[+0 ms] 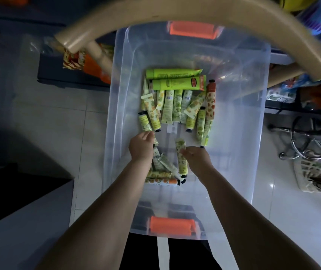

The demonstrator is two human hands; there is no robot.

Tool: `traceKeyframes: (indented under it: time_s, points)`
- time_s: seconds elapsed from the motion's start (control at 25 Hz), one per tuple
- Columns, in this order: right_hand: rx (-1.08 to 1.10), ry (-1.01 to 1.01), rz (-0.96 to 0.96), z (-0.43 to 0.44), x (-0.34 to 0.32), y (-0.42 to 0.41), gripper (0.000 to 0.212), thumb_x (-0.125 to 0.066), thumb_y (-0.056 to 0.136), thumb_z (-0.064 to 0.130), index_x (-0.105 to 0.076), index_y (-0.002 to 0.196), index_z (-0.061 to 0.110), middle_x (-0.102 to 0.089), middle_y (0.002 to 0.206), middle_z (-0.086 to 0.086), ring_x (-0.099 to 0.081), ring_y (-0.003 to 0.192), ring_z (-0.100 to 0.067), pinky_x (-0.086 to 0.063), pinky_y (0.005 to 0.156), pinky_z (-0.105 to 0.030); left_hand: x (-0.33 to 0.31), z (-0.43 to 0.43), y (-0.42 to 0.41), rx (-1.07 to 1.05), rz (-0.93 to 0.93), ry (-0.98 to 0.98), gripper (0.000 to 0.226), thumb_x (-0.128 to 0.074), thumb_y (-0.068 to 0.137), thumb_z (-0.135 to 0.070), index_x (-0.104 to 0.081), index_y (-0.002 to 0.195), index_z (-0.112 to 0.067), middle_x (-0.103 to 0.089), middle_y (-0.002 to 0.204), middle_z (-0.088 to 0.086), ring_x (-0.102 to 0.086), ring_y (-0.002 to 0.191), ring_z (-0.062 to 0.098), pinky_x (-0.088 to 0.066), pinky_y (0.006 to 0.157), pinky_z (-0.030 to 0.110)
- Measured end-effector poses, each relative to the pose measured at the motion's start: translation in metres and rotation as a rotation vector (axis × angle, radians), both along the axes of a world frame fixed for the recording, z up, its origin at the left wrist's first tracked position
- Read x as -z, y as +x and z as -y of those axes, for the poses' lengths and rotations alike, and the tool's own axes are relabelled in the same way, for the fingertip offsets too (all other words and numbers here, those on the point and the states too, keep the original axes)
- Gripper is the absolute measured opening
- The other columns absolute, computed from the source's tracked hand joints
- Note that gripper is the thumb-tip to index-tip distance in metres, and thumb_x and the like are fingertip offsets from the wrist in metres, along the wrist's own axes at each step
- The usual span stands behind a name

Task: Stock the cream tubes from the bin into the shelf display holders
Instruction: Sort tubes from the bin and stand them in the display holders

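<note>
A clear plastic bin (116, 106) with orange latches stands on the floor below me. Several small cream tubes (175, 105) with green and yellow prints lie in a heap in it, with two larger lime-green tubes (175, 78) at the far end. Both my hands reach into the bin. My right hand (196, 157) pinches one printed tube (181, 158) near its upper end. My left hand (142, 146) has its fingers curled around tubes (158, 158) that stick out beneath it. More tubes lie under my left wrist.
A beige curved shelf edge (175, 12) arcs over the bin's far end, with a beige post (101, 55) at the left. Packaged goods sit on dark low shelves at left and right. A chrome stool base (307, 141) stands on the white tiles at right.
</note>
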State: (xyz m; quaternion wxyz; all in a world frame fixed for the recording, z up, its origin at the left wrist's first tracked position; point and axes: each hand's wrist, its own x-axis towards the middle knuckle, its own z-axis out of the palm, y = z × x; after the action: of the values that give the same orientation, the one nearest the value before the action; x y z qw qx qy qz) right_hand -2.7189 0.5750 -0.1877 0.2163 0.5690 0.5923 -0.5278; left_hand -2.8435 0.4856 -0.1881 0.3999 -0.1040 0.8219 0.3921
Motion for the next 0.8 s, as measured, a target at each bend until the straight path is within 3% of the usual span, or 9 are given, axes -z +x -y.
traceKeyframes:
  time_s: [0.16,0.32,0.4,0.48,0.56,0.64,0.72,0.8]
  points:
    - [0.463,-0.12,-0.126,-0.002,0.002,-0.009,0.036,-0.049,0.096,0.026,-0.057,0.085,-0.008,-0.048,0.077,-0.011,-0.045,0.075,-0.023,-0.04,0.071,-0.035,0.004,-0.017,-0.011,0.061,-0.073,-0.036,0.032,-0.053,0.093,-0.022,-0.063,0.116,-0.002,-0.067,0.114,0.016,-0.061,0.109,0.026,-0.047,0.096,0.037]
    - [0.661,-0.186,-0.189,-0.008,0.006,-0.008,0.024,-0.048,0.097,0.022,-0.061,0.078,0.015,-0.056,0.079,-0.007,-0.055,0.083,-0.025,-0.05,0.089,-0.046,0.015,-0.034,-0.019,0.227,-0.189,-0.177,0.037,-0.05,0.095,-0.03,-0.067,0.108,0.0,-0.068,0.11,0.015,-0.062,0.104,0.027,-0.044,0.081,0.029]
    - [0.677,-0.185,-0.195,-0.01,0.007,-0.009,0.021,-0.048,0.097,0.023,-0.061,0.081,0.017,-0.058,0.081,-0.006,-0.057,0.085,-0.024,-0.05,0.09,-0.045,0.018,-0.042,-0.02,0.313,-0.24,-0.219,0.044,-0.05,0.094,-0.036,-0.065,0.083,0.003,-0.069,0.089,0.017,-0.063,0.088,0.03,-0.036,0.06,0.029]
    - [0.708,-0.183,-0.222,-0.01,0.011,-0.01,0.021,-0.048,0.097,0.023,-0.061,0.083,0.015,-0.058,0.081,-0.006,-0.057,0.085,-0.024,-0.049,0.088,-0.044,0.02,-0.048,-0.021,0.308,-0.266,-0.253,0.045,-0.054,0.091,-0.04,-0.053,0.064,-0.003,-0.056,0.066,0.009,-0.055,0.071,0.026,-0.024,0.047,0.028]
    - [0.713,-0.182,-0.262,-0.01,0.014,-0.012,0.02,-0.047,0.097,0.023,-0.061,0.086,0.014,-0.057,0.082,-0.007,-0.056,0.086,-0.025,-0.049,0.09,-0.047,0.026,-0.051,-0.024,0.24,-0.24,-0.231,0.042,-0.059,0.088,-0.039,-0.051,0.062,-0.007,-0.052,0.063,0.002,-0.055,0.071,0.025,-0.032,0.049,0.026]
    - [0.71,-0.189,-0.296,-0.011,0.013,-0.014,0.019,-0.047,0.097,0.024,-0.062,0.088,0.016,-0.059,0.084,-0.007,-0.057,0.087,-0.025,-0.048,0.091,-0.048,0.03,-0.05,-0.027,0.188,-0.195,-0.205,0.041,-0.063,0.085,-0.037,-0.046,0.058,-0.011,-0.053,0.065,0.003,-0.06,0.077,0.032,-0.043,0.061,0.031]
    - [0.702,-0.197,-0.317,-0.012,0.007,-0.015,0.018,-0.047,0.097,0.024,-0.062,0.088,0.018,-0.061,0.085,-0.006,-0.058,0.086,-0.024,-0.049,0.091,-0.045,0.028,-0.044,-0.027,0.229,-0.164,-0.2,0.04,-0.063,0.086,-0.037,-0.047,0.058,-0.012,-0.053,0.067,0.005,-0.06,0.079,0.035,-0.041,0.065,0.031]
    - [0.692,-0.195,-0.334,-0.014,-0.003,-0.017,0.019,-0.047,0.097,0.025,-0.062,0.088,0.019,-0.061,0.086,-0.006,-0.059,0.087,-0.023,-0.049,0.09,-0.044,0.015,-0.04,-0.026,0.272,-0.135,-0.176,0.034,-0.062,0.086,-0.037,-0.057,0.071,-0.008,-0.058,0.076,0.009,-0.058,0.078,0.029,-0.037,0.065,0.027]
